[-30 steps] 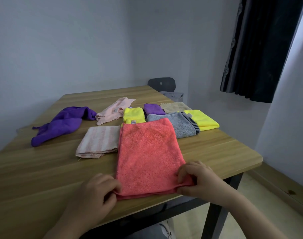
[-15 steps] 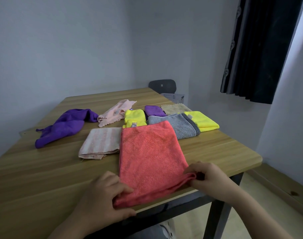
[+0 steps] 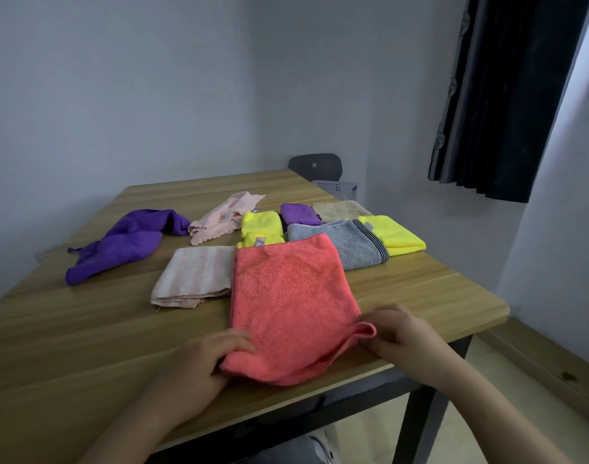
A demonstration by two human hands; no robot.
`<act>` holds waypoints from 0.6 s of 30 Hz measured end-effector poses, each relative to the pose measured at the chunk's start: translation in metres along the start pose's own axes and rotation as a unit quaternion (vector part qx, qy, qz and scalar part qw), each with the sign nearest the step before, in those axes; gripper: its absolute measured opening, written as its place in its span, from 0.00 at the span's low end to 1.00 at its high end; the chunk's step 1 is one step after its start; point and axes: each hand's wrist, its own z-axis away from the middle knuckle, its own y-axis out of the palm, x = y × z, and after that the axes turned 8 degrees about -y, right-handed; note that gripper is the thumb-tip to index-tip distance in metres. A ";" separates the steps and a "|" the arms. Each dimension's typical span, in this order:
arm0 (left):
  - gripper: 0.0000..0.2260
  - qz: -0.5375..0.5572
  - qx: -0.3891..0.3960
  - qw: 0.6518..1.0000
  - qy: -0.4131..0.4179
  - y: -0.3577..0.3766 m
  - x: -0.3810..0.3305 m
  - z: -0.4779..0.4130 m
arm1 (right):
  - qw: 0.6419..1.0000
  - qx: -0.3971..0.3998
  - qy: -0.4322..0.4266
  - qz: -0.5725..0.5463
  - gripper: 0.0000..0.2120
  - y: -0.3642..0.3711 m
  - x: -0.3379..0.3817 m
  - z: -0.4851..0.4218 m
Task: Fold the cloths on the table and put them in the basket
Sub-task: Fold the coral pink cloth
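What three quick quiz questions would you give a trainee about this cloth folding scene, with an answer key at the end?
1. Multiple choice: how many hands grip the red cloth? A none, B one, C two.
2. True or false: the crumpled purple cloth lies to the left of the red cloth.
3. Fill in: the right hand pinches the red cloth's near ___ corner.
Key: 1 C; 2 true; 3 right.
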 end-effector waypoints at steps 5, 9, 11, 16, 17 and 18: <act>0.27 0.098 -0.085 0.990 -0.060 -0.005 0.002 -0.025 | 0.988 -0.114 0.032 -0.097 0.08 -0.003 0.004 -0.021; 0.08 0.144 -0.182 0.965 -0.125 -0.012 -0.006 -0.063 | 0.971 -0.182 0.073 -0.137 0.11 -0.003 0.001 -0.060; 0.03 0.180 -0.190 0.954 -0.148 -0.017 -0.004 -0.085 | 0.965 -0.195 0.100 -0.147 0.12 -0.001 -0.003 -0.082; 0.07 0.228 -0.207 0.931 -0.198 -0.024 0.007 -0.134 | 0.955 -0.226 0.138 -0.131 0.10 0.000 -0.013 -0.136; 0.07 0.227 -0.209 0.928 -0.208 -0.024 0.012 -0.144 | 0.952 -0.235 0.149 -0.125 0.09 0.000 -0.016 -0.148; 0.08 0.221 -0.213 0.926 -0.219 -0.022 0.017 -0.157 | 0.951 -0.235 0.161 -0.117 0.09 0.002 -0.021 -0.161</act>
